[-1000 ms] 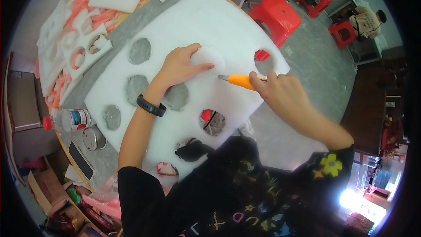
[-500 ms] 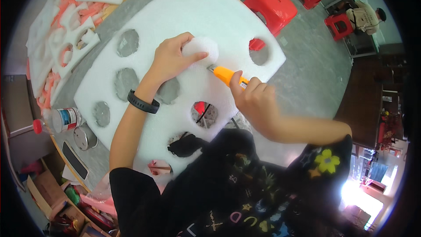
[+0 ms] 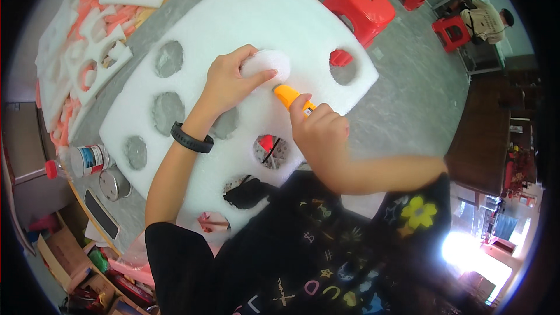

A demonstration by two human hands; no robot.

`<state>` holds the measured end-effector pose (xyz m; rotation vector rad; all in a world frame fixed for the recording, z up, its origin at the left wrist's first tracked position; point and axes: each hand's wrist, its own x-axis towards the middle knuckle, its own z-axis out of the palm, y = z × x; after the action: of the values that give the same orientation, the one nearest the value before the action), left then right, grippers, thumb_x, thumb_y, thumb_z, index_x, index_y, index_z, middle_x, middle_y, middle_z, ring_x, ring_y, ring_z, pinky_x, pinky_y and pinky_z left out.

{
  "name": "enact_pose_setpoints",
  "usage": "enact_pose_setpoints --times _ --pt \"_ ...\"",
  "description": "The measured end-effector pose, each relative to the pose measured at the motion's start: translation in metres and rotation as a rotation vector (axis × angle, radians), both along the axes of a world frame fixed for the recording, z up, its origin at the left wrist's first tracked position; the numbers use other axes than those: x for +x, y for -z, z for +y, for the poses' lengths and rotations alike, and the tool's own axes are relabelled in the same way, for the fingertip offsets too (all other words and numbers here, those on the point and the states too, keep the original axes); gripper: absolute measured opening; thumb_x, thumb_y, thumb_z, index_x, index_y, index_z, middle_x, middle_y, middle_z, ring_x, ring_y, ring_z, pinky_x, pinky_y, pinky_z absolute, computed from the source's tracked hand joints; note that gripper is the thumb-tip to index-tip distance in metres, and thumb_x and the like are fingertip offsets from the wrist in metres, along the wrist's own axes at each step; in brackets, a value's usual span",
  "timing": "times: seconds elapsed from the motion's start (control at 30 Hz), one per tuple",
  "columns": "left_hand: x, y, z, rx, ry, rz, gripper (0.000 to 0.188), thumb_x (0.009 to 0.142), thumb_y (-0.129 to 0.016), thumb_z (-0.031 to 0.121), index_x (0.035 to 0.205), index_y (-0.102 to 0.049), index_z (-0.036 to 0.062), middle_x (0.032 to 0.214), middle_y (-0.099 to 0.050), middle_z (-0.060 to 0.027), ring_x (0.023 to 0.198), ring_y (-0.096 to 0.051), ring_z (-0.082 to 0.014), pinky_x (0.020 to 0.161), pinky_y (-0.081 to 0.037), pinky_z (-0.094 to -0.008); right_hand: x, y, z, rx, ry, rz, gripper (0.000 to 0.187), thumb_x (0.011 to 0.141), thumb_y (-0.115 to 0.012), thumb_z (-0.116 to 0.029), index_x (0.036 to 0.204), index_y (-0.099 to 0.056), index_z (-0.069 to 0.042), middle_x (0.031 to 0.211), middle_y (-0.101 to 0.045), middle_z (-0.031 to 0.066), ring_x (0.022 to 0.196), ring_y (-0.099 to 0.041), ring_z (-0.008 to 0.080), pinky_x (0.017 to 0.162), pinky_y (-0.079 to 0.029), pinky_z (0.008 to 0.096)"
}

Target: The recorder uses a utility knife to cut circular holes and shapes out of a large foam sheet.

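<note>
A large white foam sheet point(image 3: 233, 14) with several round holes lies over the table in front of me. My left hand point(image 3: 228, 80) grips a round white foam piece point(image 3: 269, 63) at the middle of the sheet, thumb on its near side and fingers on the far side. In my right hand point(image 3: 322, 134) is an orange utility knife point(image 3: 289, 97), wrapped by the fingers. Its tip points at the foam just below the round piece, close to my left thumb. How deep the blade sits in the foam cannot be made out.
White and pink foam scraps point(image 3: 87, 29) pile up at the far left. A plastic bottle point(image 3: 87, 160), a metal can point(image 3: 114, 184) and a phone point(image 3: 101, 214) lie by the table's left edge. Red stools point(image 3: 364, 9) stand beyond; a person point(image 3: 485, 22) sits at the far right.
My right hand has moved left and slightly down with the utility knife, its tip shifting a little left along the round piece. My left hand has barely moved.
</note>
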<state>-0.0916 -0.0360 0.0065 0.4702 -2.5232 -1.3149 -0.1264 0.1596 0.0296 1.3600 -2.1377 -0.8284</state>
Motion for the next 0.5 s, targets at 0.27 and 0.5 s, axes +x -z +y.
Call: enact_pose_setpoints --times 0.27,0.5 --pt "-0.003 0.009 -0.002 0.202 -0.005 0.057 0.024 0.075 -0.070 0.020 0.086 -0.058 0.0027 0.071 -0.059 -0.0040 0.061 -0.051 -0.0081 0.057 -0.042 -0.0240 -0.043 -0.008 0.018 -0.213 0.041 -0.782 0.031 0.079 -0.059 -0.017 0.106 -0.050 -0.005 0.058 -0.054 0.0102 0.048 -0.056 0.0249 0.041 -0.040 0.0361" --pt "-0.003 0.010 -0.006 0.168 -0.006 0.062 0.030 0.073 -0.072 0.027 0.084 -0.058 0.0029 0.066 -0.058 -0.0048 0.055 -0.048 -0.0105 0.054 -0.040 -0.0256 -0.066 -0.009 0.021 -0.339 0.099 -1.350 0.027 0.081 -0.060 -0.022 0.100 -0.051 -0.005 0.064 -0.056 0.0198 0.060 -0.058 0.0321 0.050 -0.043 0.0407"
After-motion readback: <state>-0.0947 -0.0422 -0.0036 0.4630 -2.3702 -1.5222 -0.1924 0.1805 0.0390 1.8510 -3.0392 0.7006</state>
